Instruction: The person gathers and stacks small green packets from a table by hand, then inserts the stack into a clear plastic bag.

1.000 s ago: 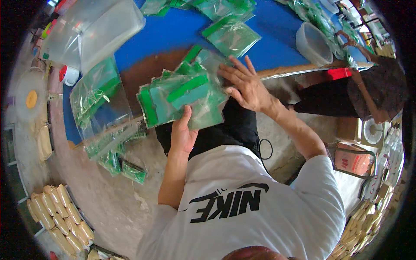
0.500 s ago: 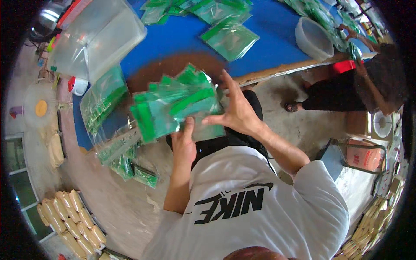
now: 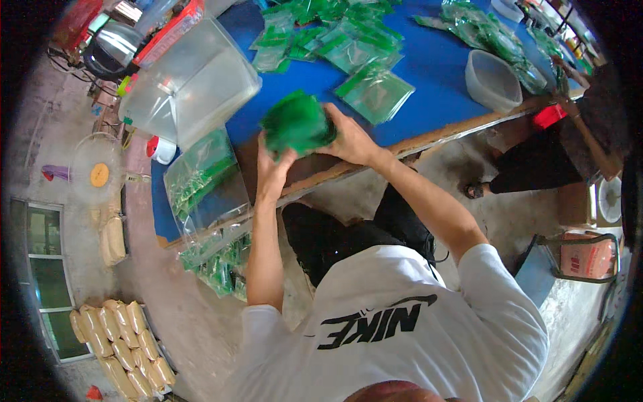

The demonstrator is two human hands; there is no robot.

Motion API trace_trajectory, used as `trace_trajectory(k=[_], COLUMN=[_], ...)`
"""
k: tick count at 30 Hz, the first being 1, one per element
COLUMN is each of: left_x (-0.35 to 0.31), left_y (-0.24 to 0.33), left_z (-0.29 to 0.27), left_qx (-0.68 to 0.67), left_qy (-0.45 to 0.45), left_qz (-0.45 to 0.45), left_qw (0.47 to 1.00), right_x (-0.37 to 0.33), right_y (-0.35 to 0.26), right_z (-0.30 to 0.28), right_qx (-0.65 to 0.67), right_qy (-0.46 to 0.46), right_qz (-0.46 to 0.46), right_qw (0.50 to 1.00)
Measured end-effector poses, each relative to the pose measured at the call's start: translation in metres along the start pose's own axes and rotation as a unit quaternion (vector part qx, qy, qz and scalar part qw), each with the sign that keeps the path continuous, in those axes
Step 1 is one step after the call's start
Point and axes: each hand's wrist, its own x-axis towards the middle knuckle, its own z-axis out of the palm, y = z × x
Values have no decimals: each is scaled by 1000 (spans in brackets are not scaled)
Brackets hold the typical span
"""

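Note:
A gathered stack of green clear-plastic packets [image 3: 295, 122], smeared by motion, is held just above the near edge of the blue table. My left hand [image 3: 273, 173] grips it from the near left, thumb toward its lower edge. Around the right side of the same stack my right hand [image 3: 353, 141] is closed, its fingertips partly hidden. Flat on the table beyond my right hand lies another small pile of green packets [image 3: 376, 94]. A large clear bag with green packets inside [image 3: 204, 171] lies left of my left hand, hanging over the table edge.
A big translucent bin [image 3: 221, 87] stands at the left, with a kettle [image 3: 114, 47] behind it. More green packets [image 3: 328, 33] spread across the far blue tabletop [image 3: 429, 74]. A translucent tub [image 3: 492, 84] sits at the right, near another person [image 3: 596, 127].
Both hands have moved away from my body and over the table. The loosely fanned packets are now a compact stack between them, and my right hand has closed on it. My view has shifted.

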Motion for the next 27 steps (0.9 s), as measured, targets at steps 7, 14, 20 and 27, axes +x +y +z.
trace_trajectory(k=[7, 14, 20, 27], left_x=[-4, -6, 1, 3], left_y=[-22, -34, -19, -15], left_z=[-6, -19, -16, -13], left_qx=[156, 320, 78, 162], left_qy=[45, 19, 7, 50], left_qz=[36, -35, -21, 16], left_qw=[986, 947, 997, 985], right_x=[0, 10, 13, 12], right_y=[3, 13, -1, -6], right_z=[2, 11, 7, 1], right_qx=[18, 47, -1, 5], right_qy=[-21, 22, -82, -64], right_qz=[50, -28, 86, 76], right_qw=[998, 998, 993, 995])
